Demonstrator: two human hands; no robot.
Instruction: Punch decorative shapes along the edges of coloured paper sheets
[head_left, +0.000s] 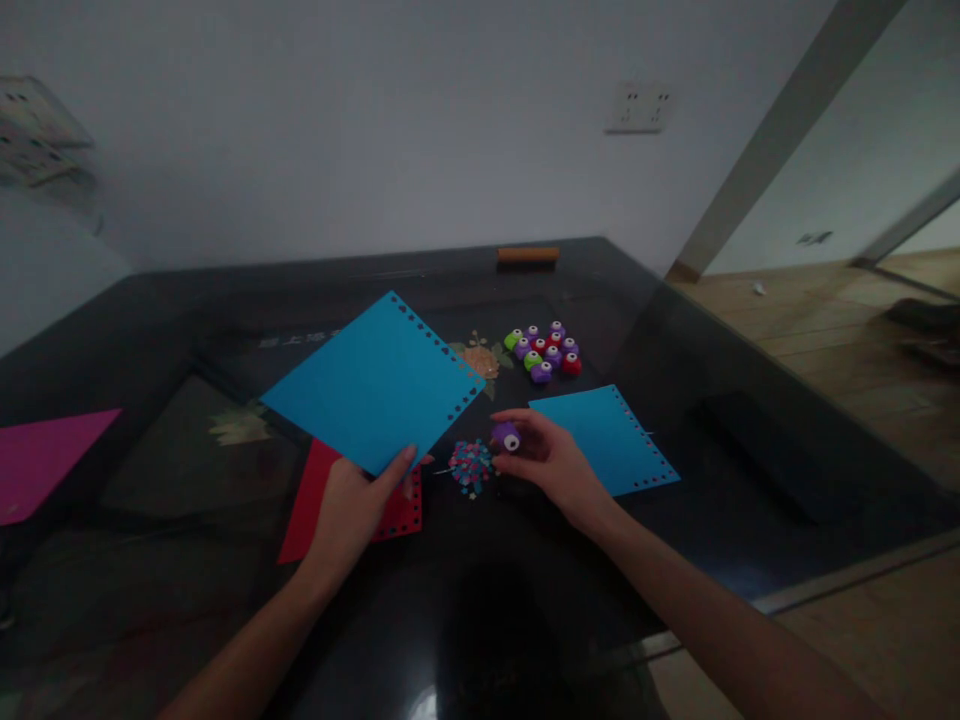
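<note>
A blue sheet (367,385) with small holes punched along two edges is pinched at its lower corner by my left hand (371,495). My right hand (551,462) holds a small purple punch (506,437) with an eye-like white and black spot, between thumb and fingers. Just left of the punch, a small pile of pink and blue paper bits (471,465) lies on the dark table (480,570). Partly under my left hand is a red sheet (304,505) with holes along its edges. A second blue sheet (600,435), also punched, lies beyond my right hand.
Several purple, green and red punches (544,352) are grouped behind my right hand. A brown roll (528,255) lies near the table's back edge. At the far left is a pink sheet (52,460). A wall (375,130) with sockets (639,107) stands behind the table.
</note>
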